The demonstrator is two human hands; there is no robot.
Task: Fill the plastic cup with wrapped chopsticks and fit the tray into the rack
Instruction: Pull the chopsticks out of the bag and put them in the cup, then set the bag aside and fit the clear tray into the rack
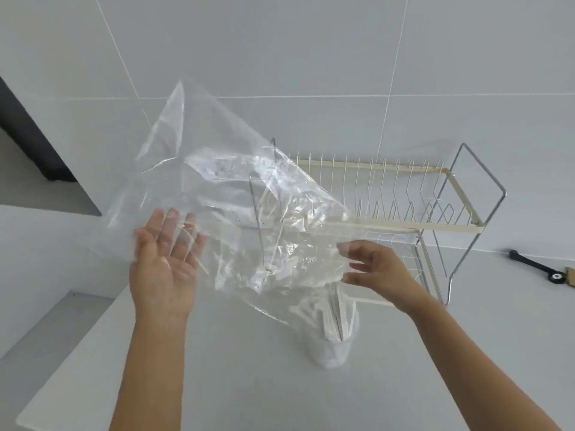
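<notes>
— Grey tiled wall point(311, 57) behind, pale counter point(249, 384) below. What are the hands doing?

— Both are raised over the counter with a large clear plastic bag point(217, 197) spread between them. The right hand point(376, 269) pinches the bag's right edge between thumb and fingertips. The left hand point(163, 259) is flat and open, palm facing the camera, fingers spread; the film lies against its fingers, but I cannot tell whether it grips anything.

— Anything inside the bag?

— It looks empty, just crumpled and shiny. Small dark specks show on the film.

— Where is the plastic cup?

— The plastic cup point(331, 343) stands on the counter below the bag's lower right corner, under the right hand and apart from it. Neither hand touches it.

— And its contents?

— A bundle of wrapped chopsticks point(329, 312) stands upright in it, tops rising above the rim toward the bag.

— The rack?

— The cream wire dish rack point(404, 194) with chrome side frames sits on the counter behind the cup, against the wall. Its left part is seen through the bag. The upper tier has rows of wire prongs with nothing between them.

— The tray?

— I cannot make one out.

— Anything else?

— A black handled tool point(533, 267) lies on the counter at far right, well apart from the rack.
</notes>
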